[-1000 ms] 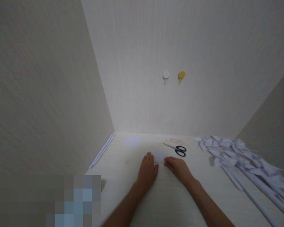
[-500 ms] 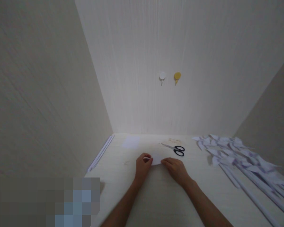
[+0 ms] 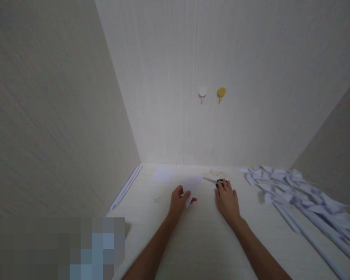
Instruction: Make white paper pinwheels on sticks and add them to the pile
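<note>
My left hand (image 3: 179,201) pinches a small white sheet of paper (image 3: 193,184) between thumb and fingers, just above the table. A small dark red thing (image 3: 193,200) shows beside the paper's lower corner; I cannot make out what it is. My right hand (image 3: 228,199) lies palm down over the black handles of the scissors (image 3: 210,180), its fingers stretched across them. The blades point left toward the paper, and part of the handles is hidden under the fingers.
Another white paper square (image 3: 163,174) lies at the back left. Rolled white paper sticks (image 3: 126,188) rest along the left edge. Several paper pinwheel-like shapes on sticks (image 3: 306,202) fill the right side. A white hook (image 3: 202,92) and a yellow hook (image 3: 221,92) are on the wall.
My right hand has let go of the paper and moved right onto the scissors. The paper, folded or edge-on before, now shows more of its face in my left hand.
</note>
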Motion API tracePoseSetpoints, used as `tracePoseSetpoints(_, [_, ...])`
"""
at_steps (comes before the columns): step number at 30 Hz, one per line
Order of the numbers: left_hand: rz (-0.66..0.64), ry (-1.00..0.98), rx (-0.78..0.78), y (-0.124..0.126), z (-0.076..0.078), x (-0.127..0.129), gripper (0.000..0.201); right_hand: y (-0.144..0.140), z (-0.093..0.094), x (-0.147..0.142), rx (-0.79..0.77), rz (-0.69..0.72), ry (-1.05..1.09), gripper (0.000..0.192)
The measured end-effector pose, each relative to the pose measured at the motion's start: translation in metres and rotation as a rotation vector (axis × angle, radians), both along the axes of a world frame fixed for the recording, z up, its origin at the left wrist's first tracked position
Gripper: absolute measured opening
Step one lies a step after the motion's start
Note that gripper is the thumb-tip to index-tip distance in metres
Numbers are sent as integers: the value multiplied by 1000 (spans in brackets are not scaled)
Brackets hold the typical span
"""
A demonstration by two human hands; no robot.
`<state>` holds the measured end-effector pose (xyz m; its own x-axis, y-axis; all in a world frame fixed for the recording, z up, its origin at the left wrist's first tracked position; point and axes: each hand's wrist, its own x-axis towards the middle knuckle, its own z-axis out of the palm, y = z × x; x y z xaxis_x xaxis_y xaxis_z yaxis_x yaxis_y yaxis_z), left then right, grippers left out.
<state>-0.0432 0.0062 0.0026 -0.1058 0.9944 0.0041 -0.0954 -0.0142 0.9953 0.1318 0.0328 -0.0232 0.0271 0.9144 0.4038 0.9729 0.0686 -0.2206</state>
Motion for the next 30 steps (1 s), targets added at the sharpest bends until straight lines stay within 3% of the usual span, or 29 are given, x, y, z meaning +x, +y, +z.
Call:
tracePoseSetpoints(3, [-79, -62, -19, -2, 2, 1, 34, -1, 0, 0, -56, 1, -10, 38])
tracePoseSetpoints(7, [-114, -29, 42, -2, 1, 2, 30, -2, 4, 3, -34, 36, 42, 33])
tracePoseSetpoints(13, [-97, -9, 42, -2, 0, 1, 25, -7, 10, 5, 1, 65, 157, 25])
tracePoseSetpoints(21, [-73, -28, 23, -4, 4, 3, 24, -6, -3, 14, 76, 145, 359, 22])
tracePoseSetpoints(30, [-52, -46, 46, -10, 4, 6, 21, -18, 1, 20, 33, 216, 328, 18])
